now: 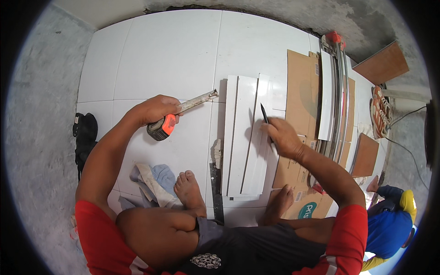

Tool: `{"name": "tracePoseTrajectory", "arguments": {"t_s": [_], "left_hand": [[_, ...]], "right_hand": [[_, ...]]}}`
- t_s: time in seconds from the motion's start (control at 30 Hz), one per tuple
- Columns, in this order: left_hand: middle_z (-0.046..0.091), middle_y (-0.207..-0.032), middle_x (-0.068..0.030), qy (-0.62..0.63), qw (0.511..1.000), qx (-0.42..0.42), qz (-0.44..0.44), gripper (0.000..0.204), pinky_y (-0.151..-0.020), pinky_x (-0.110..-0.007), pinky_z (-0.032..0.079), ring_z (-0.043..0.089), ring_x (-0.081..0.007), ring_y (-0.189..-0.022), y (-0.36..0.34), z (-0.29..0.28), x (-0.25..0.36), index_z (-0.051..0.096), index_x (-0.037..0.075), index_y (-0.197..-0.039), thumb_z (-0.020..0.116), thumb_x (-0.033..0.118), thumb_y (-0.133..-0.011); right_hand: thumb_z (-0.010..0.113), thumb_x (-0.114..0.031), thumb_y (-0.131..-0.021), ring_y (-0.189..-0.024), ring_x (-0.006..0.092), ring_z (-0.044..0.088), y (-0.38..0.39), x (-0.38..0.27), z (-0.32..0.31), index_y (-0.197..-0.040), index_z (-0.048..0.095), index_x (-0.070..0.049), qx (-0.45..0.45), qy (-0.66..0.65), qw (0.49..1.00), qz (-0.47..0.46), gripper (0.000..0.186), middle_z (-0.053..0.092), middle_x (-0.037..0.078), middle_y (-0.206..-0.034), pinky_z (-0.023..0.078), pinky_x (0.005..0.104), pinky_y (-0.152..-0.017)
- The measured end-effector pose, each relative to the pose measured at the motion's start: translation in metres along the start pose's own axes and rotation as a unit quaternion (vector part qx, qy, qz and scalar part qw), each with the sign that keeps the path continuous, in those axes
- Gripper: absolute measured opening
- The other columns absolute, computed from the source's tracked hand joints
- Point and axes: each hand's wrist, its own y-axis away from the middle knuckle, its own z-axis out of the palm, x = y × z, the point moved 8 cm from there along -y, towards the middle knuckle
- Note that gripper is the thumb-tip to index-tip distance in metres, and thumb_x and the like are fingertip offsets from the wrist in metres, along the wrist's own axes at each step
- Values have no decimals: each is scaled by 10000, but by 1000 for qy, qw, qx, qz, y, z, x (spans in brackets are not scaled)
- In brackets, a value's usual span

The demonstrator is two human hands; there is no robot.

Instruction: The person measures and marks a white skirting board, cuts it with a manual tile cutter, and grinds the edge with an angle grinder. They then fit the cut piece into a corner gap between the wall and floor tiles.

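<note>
My left hand point(162, 110) grips an orange and black tape measure point(161, 128), with a short length of worn tape point(197, 100) pulled out toward the upper right. My right hand point(279, 135) holds a dark pencil or pen point(263, 111), point upward, over several long white tile strips point(243, 133) lying side by side on the white tiled floor point(165, 55). Under the left edge of the strips is a dark flat bar point(215, 188). My bare feet point(188, 188) rest on either side of the strips.
Cardboard point(302, 78) lies right, under a metal-railed tile cutter point(340, 91). Brown tiles point(380, 64), sneakers point(379, 110) and a cable point(410, 156) are farther right. Cloths point(156, 183) and a black item point(86, 137) lie left. A co-worker in blue and yellow point(385, 231) crouches lower right.
</note>
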Motion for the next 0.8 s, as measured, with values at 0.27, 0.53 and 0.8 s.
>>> {"name": "tracePoseTrajectory", "arguments": {"t_s": [0.27,0.53,0.8], "left_hand": [[700,-855,-48,31,999,-12,-19,307,-747,-291,530,627,-112,-770,4,7,3,691,17,-1024,577,298,-977],[704,-852,-48,3,1000,-22,-17,305,-746,-294,531,628,-117,-763,7,16,0,697,21,-1005,579,301,-980],[715,-867,-81,-30,999,-37,-19,325,-753,-305,547,682,-157,-796,12,22,-2,676,-16,-1018,568,290,-1006]], "right_hand": [[576,-71,-946,-1474,328,403,-53,43,-21,-1128,597,-114,-3,190,979,-70,188,565,141,-1462,305,554,-1239],[620,-87,-924,-1299,318,552,-49,45,-35,-1094,599,-114,-11,203,977,-64,174,658,110,-1200,319,564,-1226],[695,-89,-861,-939,317,602,-3,55,-27,-1046,612,-68,-28,118,992,-46,204,601,104,-903,459,471,-939]]}}
